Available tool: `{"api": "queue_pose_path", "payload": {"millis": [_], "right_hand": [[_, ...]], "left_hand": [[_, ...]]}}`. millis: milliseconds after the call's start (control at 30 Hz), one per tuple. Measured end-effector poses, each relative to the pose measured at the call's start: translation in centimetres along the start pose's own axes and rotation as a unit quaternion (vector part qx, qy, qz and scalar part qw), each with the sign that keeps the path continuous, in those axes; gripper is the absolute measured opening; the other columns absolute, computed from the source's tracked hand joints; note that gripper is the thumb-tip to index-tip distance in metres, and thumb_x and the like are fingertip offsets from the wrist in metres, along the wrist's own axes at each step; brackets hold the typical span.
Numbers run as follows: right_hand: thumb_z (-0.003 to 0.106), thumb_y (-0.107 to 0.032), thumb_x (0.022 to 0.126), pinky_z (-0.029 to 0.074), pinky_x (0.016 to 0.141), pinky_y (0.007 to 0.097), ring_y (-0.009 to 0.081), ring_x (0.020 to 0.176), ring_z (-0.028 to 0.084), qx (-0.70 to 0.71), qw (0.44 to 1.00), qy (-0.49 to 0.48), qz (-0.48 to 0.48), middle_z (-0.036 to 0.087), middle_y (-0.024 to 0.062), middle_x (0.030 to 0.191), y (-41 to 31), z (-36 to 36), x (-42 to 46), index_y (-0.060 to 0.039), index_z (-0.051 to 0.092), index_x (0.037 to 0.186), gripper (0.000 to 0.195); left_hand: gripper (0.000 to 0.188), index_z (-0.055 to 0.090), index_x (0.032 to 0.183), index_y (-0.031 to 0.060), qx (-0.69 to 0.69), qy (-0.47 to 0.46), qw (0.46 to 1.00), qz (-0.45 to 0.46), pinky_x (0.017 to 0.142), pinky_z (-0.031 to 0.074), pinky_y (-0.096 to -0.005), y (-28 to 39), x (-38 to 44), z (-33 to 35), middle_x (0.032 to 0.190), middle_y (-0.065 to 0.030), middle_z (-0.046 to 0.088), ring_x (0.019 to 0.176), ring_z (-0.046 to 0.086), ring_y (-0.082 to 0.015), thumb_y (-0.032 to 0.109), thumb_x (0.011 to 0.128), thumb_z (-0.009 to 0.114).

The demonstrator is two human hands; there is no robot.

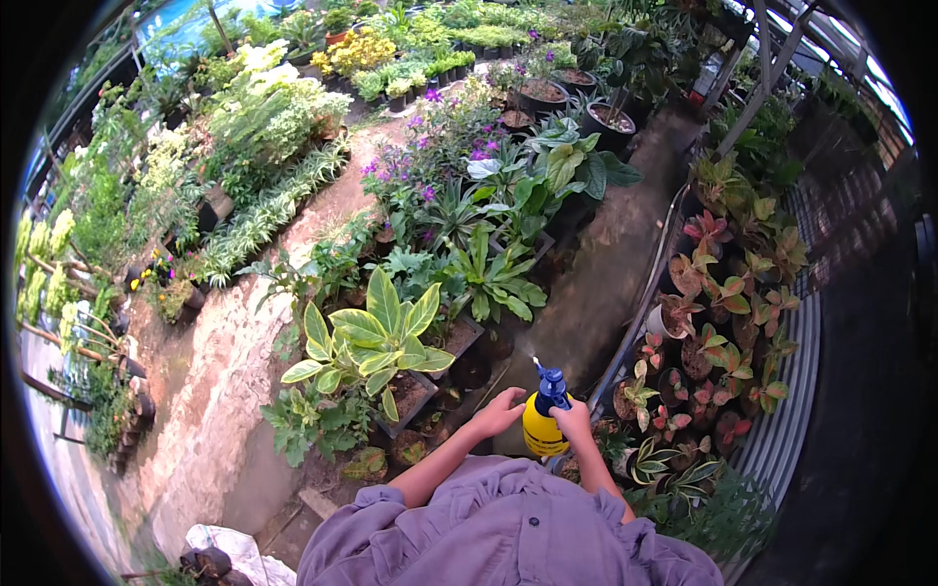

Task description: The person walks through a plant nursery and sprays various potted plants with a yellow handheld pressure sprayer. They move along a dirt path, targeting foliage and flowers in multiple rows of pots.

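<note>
My right hand (573, 423) grips the blue handle of a pump pressure sprayer (545, 432) in front of my waist. Its yellow bottle bears writing and stands nearly upright, topped by a blue head with a pale nozzle that points away from me. To the left of the bottle is my left hand (500, 412), fingers extended towards its side and holding nothing; whether they touch it I cannot tell. Just beyond that hand grows a potted plant with yellow-edged green leaves (381, 333) in a square grey pot (418, 399).
On my right, several potted red-and-green aglaonemas (725, 351) line a corrugated metal sheet (788, 410). A hose (641, 308) runs beside the wet concrete path (604, 249). Purple-flowered plants (432, 154) stand ahead, and a white sack (234, 549) lies at lower left.
</note>
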State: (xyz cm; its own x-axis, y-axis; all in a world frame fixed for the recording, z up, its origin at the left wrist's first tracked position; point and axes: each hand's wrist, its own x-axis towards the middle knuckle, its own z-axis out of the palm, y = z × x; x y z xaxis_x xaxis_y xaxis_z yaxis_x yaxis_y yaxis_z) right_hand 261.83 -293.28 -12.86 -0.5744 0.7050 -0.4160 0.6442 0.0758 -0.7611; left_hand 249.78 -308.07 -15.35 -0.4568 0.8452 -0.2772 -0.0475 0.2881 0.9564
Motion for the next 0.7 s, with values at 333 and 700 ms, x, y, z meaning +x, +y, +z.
{"api": "queue_pose_path", "payload": {"millis": [333, 700], "right_hand": [[0.061, -0.012, 0.066, 0.042, 0.047, 0.0272, 0.0138, 0.048, 0.054, -0.006, 0.998, -0.066, -0.015, 0.055, 0.0063, 0.055, -6.9, 0.9, 6.6, 0.0023, 0.059, 0.073, 0.016], [0.059, -0.011, 0.066, 0.042, 0.047, 0.0276, 0.0142, 0.047, 0.054, -0.031, 0.991, -0.102, -0.085, 0.055, 0.0061, 0.056, -8.0, 2.0, 15.0, 0.0011, 0.059, 0.077, 0.017]], "left_hand": [[0.043, 0.037, 0.122, -0.002, -0.01, 0.007, 1.0, 0.003, 0.084, 0.043, -0.032, 0.4, 7.9, -2.8, 0.117, -0.0156, 0.048, 0.099, 0.052, -0.0203, 0.013, 0.085, 0.052], [0.053, 0.035, 0.126, 0.0015, 0.087, 0.134, 0.987, 0.011, 0.091, 0.039, -0.0355, 2.9, 12.2, -4.5, 0.116, -0.0177, 0.05, 0.106, 0.05, -0.028, 0.007, 0.077, 0.055]]}}
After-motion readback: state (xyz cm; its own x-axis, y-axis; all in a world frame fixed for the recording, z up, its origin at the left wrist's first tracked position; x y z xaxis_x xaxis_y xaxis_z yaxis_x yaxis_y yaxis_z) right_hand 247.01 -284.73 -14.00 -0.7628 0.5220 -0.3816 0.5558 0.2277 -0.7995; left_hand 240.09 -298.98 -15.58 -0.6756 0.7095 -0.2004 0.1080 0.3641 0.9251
